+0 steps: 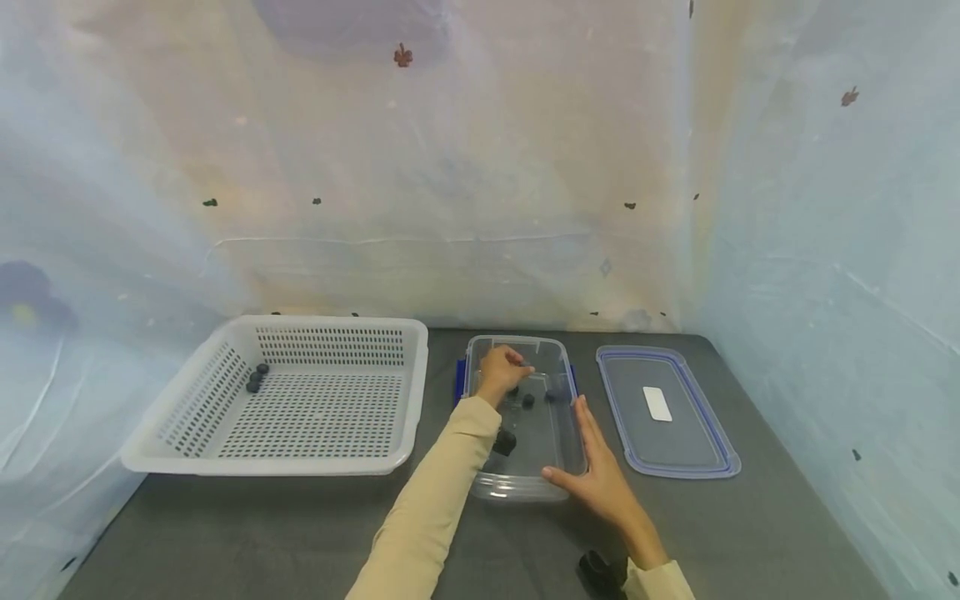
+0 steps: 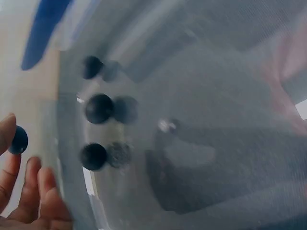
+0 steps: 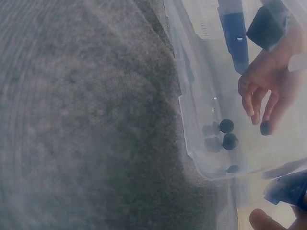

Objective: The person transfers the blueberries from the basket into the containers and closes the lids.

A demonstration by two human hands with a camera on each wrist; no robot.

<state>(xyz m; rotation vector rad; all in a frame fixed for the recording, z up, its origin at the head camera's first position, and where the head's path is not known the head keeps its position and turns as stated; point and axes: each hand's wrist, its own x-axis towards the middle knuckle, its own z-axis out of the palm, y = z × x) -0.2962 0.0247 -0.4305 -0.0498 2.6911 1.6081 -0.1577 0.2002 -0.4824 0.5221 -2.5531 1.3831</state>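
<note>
In the head view, my left hand (image 1: 504, 372) reaches over the far part of a clear plastic box (image 1: 525, 487). In the left wrist view, its thumb and fingers pinch a small dark-blue ball (image 2: 19, 140). That ball (image 3: 265, 128) also shows in the right wrist view. Three similar balls (image 2: 99, 109) lie apart on the box's bottom, their reflections beside them. My right hand (image 1: 600, 475) rests against the near right side of the box, fingers straight and thumb spread toward its front rim. Only part of its thumb (image 3: 267, 221) appears in the right wrist view.
A white perforated basket (image 1: 322, 467) stands left of the box, with a few dark balls (image 1: 255, 382) at its left end. On the right, a clear lid with a blue seal (image 1: 660, 450) lies flat on the grey table (image 1: 300, 533). Blue clips (image 1: 460, 379) flank the box.
</note>
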